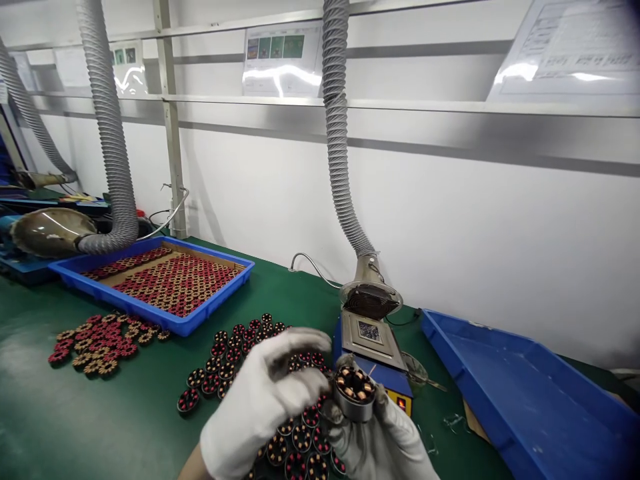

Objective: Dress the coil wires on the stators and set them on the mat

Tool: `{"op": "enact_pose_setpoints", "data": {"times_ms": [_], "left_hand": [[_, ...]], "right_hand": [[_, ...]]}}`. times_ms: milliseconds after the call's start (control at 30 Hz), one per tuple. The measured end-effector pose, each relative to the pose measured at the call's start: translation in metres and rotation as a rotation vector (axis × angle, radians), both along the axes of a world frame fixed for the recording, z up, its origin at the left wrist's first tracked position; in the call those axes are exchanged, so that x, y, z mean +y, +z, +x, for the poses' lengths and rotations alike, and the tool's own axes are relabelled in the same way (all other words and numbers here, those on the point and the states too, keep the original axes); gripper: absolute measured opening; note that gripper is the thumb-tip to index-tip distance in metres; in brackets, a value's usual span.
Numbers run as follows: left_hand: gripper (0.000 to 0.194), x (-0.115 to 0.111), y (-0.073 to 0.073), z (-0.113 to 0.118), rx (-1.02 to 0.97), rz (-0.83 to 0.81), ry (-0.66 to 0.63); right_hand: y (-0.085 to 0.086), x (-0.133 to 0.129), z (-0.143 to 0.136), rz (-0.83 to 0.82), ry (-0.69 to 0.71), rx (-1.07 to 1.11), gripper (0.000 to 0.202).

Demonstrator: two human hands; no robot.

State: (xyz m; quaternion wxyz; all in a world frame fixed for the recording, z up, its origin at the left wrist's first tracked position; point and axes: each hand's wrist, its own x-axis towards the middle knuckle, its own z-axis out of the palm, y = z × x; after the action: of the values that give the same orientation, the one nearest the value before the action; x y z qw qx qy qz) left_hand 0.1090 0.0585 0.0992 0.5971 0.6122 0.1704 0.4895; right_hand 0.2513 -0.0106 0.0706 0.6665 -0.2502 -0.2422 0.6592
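My right hand (380,433), in a stained white glove, is closed around a motor stator (355,390) with copper windings and a grey metal outer ring. Its wound face points up towards me. My left hand (270,393), also gloved, is just left of the stator. Its fingers are curved, with a gap between index finger and thumb; the fingertips are slightly blurred and nothing shows in them. Under and behind my hands lie many similar round stators (224,360) with red and copper windings, partly hidden by the left glove.
A blue solder pot (375,340) stands behind my right hand, under an exhaust hose (337,127). A blue tray (520,393) is at right. Another blue tray (187,325) holds rows of wound cores at left, with loose cores (103,343) before it.
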Motion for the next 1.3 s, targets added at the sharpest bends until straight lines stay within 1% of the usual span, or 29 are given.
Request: {"op": "enact_pose_setpoints", "data": {"times_ms": [33, 67, 100, 167, 233, 267, 300, 333, 367, 400, 433, 467, 500, 533, 567, 633, 667, 700, 767, 800, 833, 900, 967, 1000, 1033, 1100, 1167, 1233, 1300], "left_hand": [[0.016, -0.002, 0.003, 0.002, 0.05, 0.022, -0.037], [0.014, -0.004, 0.004, 0.004, 0.068, 0.064, -0.038], [0.014, -0.006, 0.005, 0.005, 0.062, 0.13, -0.005], [0.016, -0.009, 0.005, 0.004, 0.032, 0.291, 0.129], [0.016, -0.01, 0.004, -0.001, -0.004, 0.426, 0.263], [0.016, -0.009, 0.004, -0.004, -0.03, 0.457, 0.307], [0.016, -0.008, 0.004, -0.006, -0.049, 0.439, 0.324], [0.016, -0.007, 0.004, -0.007, -0.057, 0.37, 0.309], [0.018, -0.006, 0.005, -0.007, -0.052, 0.266, 0.252], [0.023, -0.005, 0.006, -0.005, -0.035, 0.146, 0.15], [0.032, -0.004, 0.005, -0.001, -0.009, 0.032, 0.017], [0.039, -0.004, 0.004, 0.004, 0.01, -0.054, -0.114], [0.042, -0.004, 0.001, 0.011, 0.005, -0.111, -0.211], [0.039, -0.003, -0.003, 0.017, -0.03, -0.147, -0.264], [0.034, -0.003, -0.008, 0.024, -0.086, -0.181, -0.266], [0.026, -0.002, -0.018, 0.035, -0.252, -0.253, -0.158], [0.024, -0.001, -0.021, 0.037, -0.347, -0.286, -0.092], [0.021, 0.0, -0.023, 0.038, -0.439, -0.309, -0.037], [0.018, 0.002, -0.021, 0.035, -0.586, -0.316, 0.057], [0.019, 0.003, -0.017, 0.032, -0.608, -0.304, 0.068], [0.021, 0.003, -0.012, 0.028, -0.572, -0.291, 0.046], [0.026, 0.001, -0.005, 0.023, -0.377, -0.274, -0.033], [0.023, -0.003, -0.004, 0.024, -0.228, -0.293, -0.052], [0.019, -0.005, -0.005, 0.025, -0.211, -0.306, -0.02], [0.015, -0.006, -0.008, 0.027, -0.236, -0.311, 0.026], [0.014, -0.007, -0.012, 0.03, -0.383, -0.292, 0.09], [0.016, -0.006, -0.012, 0.03, -0.479, -0.255, 0.119], [0.022, -0.007, -0.007, 0.027, -0.441, -0.247, 0.096], [0.027, -0.008, -0.002, 0.024, -0.305, -0.28, 0.029]], "right_hand": [[0.001, 0.001, -0.002, 0.002, -0.01, 0.006, 0.032], [0.002, 0.001, -0.003, 0.011, -0.039, -0.008, 0.032], [0.003, 0.003, -0.004, 0.025, -0.089, -0.039, 0.033], [0.004, 0.007, -0.004, 0.062, -0.233, -0.138, 0.037], [0.004, 0.012, -0.003, 0.082, -0.409, -0.239, 0.041], [0.003, 0.014, -0.003, 0.084, -0.499, -0.281, 0.043], [0.003, 0.015, -0.005, 0.089, -0.591, -0.314, 0.045], [0.001, 0.016, -0.007, 0.108, -0.686, -0.339, 0.046], [0.0, 0.016, -0.01, 0.144, -0.78, -0.365, 0.046], [-0.002, 0.016, -0.015, 0.203, -0.867, -0.405, 0.045], [-0.005, 0.015, -0.02, 0.269, -0.945, -0.468, 0.043], [-0.007, 0.014, -0.025, 0.329, -1.011, -0.55, 0.039], [-0.009, 0.013, -0.03, 0.376, -1.054, -0.634, 0.036], [-0.01, 0.012, -0.034, 0.404, -1.069, -0.704, 0.034], [-0.011, 0.012, -0.037, 0.418, -1.061, -0.749, 0.033], [-0.011, 0.013, -0.04, 0.413, -1.035, -0.777, 0.034], [-0.011, 0.014, -0.039, 0.411, -1.052, -0.773, 0.037], [-0.01, 0.016, -0.037, 0.41, -1.099, -0.766, 0.039], [-0.009, 0.018, -0.033, 0.396, -1.222, -0.75, 0.044], [-0.008, 0.019, -0.032, 0.388, -1.259, -0.739, 0.045], [-0.008, 0.019, -0.031, 0.38, -1.274, -0.732, 0.044], [-0.008, 0.017, -0.031, 0.36, -1.274, -0.744, 0.041], [-0.008, 0.015, -0.035, 0.345, -1.274, -0.77, 0.042], [-0.008, 0.014, -0.036, 0.343, -1.265, -0.781, 0.044], [-0.008, 0.013, -0.038, 0.345, -1.248, -0.79, 0.045], [-0.009, 0.014, -0.038, 0.362, -1.234, -0.805, 0.044], [-0.011, 0.016, -0.035, 0.426, -1.27, -0.843, 0.041], [-0.015, 0.019, -0.029, 0.559, -1.307, -0.944, 0.037], [-0.02, 0.021, -0.023, 0.684, -1.303, -1.062, 0.037]]}}
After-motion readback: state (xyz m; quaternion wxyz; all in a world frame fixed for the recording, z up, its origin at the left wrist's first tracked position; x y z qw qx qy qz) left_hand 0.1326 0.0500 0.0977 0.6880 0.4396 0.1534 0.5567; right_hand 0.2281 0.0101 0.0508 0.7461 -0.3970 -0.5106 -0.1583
